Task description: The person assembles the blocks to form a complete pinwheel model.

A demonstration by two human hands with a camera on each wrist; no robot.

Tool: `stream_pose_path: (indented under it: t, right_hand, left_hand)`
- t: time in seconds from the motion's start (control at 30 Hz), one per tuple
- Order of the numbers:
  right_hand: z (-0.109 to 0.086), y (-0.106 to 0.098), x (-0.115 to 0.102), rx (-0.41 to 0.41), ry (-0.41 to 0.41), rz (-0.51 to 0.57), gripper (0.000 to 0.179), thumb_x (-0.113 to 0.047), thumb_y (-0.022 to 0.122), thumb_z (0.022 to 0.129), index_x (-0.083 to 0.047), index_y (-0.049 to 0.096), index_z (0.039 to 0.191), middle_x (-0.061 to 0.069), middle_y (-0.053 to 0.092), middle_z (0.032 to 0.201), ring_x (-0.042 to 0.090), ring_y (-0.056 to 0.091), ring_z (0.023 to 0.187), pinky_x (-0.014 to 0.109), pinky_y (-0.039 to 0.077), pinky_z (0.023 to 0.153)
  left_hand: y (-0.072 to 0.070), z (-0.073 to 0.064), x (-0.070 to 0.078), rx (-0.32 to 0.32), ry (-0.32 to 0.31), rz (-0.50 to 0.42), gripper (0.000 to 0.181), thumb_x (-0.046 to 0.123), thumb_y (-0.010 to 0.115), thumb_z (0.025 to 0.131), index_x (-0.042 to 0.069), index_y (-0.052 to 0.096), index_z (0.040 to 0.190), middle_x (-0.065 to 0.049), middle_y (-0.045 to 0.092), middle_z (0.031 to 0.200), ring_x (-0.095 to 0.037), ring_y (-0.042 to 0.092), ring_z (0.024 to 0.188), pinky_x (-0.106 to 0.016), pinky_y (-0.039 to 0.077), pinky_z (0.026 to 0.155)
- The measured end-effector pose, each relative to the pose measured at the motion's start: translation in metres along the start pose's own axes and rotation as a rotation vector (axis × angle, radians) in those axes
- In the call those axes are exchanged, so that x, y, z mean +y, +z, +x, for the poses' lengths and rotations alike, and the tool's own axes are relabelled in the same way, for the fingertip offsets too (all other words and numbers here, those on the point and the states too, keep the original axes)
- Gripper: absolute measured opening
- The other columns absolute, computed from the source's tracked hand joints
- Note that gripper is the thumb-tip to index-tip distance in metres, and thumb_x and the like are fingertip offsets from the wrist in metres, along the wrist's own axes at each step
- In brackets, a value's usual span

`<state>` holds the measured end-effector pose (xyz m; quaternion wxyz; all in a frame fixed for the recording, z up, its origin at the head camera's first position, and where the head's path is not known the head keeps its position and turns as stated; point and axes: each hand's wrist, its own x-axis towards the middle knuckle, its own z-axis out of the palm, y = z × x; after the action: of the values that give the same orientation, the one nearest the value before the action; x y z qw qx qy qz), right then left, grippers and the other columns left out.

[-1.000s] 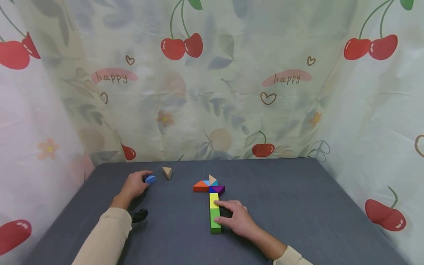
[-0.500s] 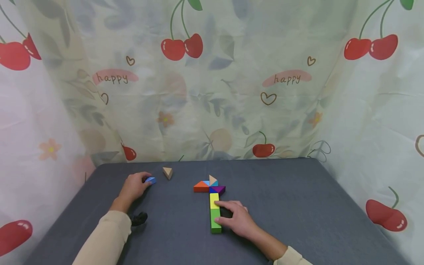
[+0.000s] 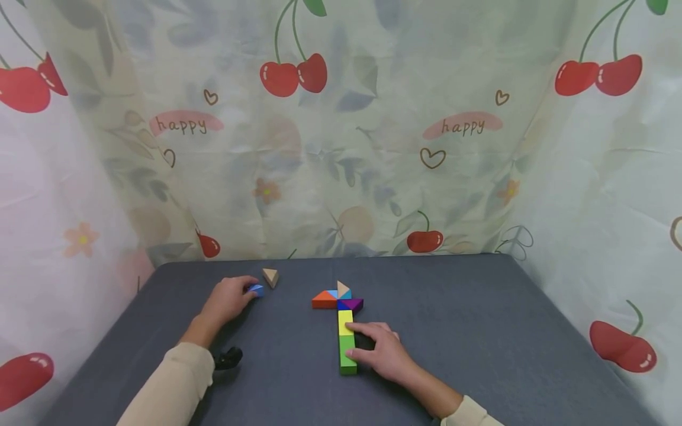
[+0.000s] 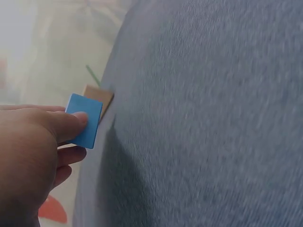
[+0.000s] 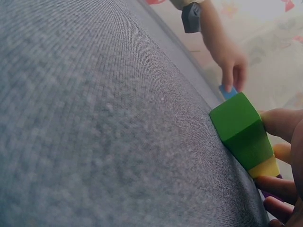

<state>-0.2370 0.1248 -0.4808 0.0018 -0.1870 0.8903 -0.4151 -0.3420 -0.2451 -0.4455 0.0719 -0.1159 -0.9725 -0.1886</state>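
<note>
In the head view my left hand [image 3: 228,300] pinches a blue block [image 3: 257,290] between thumb and fingers, at the back left of the table. A flat blue face of this block [image 4: 85,120] shows in the left wrist view. My right hand [image 3: 386,349] rests beside a row of blocks, its index fingertip on the yellow block [image 3: 345,319] and its thumb on the green block [image 3: 347,352]. Beyond the yellow block, triangular blocks meet in a pinwheel, among them an orange block [image 3: 324,300], a purple block [image 3: 351,305] and a plain wooden block [image 3: 342,289].
A loose wooden triangular block [image 3: 270,277] lies just beyond the left hand, near the back edge. Dark grey cloth covers the table [image 3: 453,319]. A curtain [image 3: 341,148] printed with cherries hangs behind and at both sides.
My left hand has moved a little to the right with the blue block, closer to the loose wooden block. My right hand and the row of blocks have stayed put.
</note>
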Motion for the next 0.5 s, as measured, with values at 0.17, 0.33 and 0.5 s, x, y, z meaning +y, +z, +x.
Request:
stream_pose_path:
  t: [0.17, 0.33, 0.5]
  right_hand:
    - [0.000, 0.000, 0.001, -0.004, 0.001, -0.003, 0.053, -0.046, 0.074, 0.083, -0.026, 0.063, 0.131, 0.000, 0.061, 0.125, 0.025, 0.045, 0.119, 0.052, 0.030, 0.091]
    - [0.000, 0.000, 0.001, -0.007, 0.001, -0.005, 0.054, -0.047, 0.074, 0.082, -0.026, 0.063, 0.131, 0.000, 0.061, 0.124, 0.025, 0.045, 0.119, 0.053, 0.030, 0.092]
    - [0.000, 0.000, 0.001, -0.008, 0.003, -0.004, 0.054, -0.046, 0.074, 0.083, -0.026, 0.063, 0.131, 0.000, 0.061, 0.124, 0.025, 0.045, 0.118, 0.053, 0.030, 0.091]
  left_hand:
    - [0.000, 0.001, 0.013, 0.013, 0.059, 0.019, 0.027, 0.015, 0.068, 0.092, 0.007, 0.069, 0.118, -0.015, 0.067, 0.112, -0.030, 0.062, 0.099, -0.053, 0.047, 0.088]
    - [-0.001, 0.000, 0.025, 0.010, 0.098, 0.006, 0.028, 0.017, 0.070, 0.091, 0.008, 0.069, 0.118, -0.013, 0.068, 0.111, -0.030, 0.062, 0.098, -0.054, 0.046, 0.089]
    - [-0.001, -0.002, 0.038, 0.002, 0.139, -0.010, 0.032, 0.018, 0.071, 0.091, 0.008, 0.069, 0.121, -0.013, 0.067, 0.113, -0.030, 0.061, 0.099, -0.054, 0.046, 0.090]
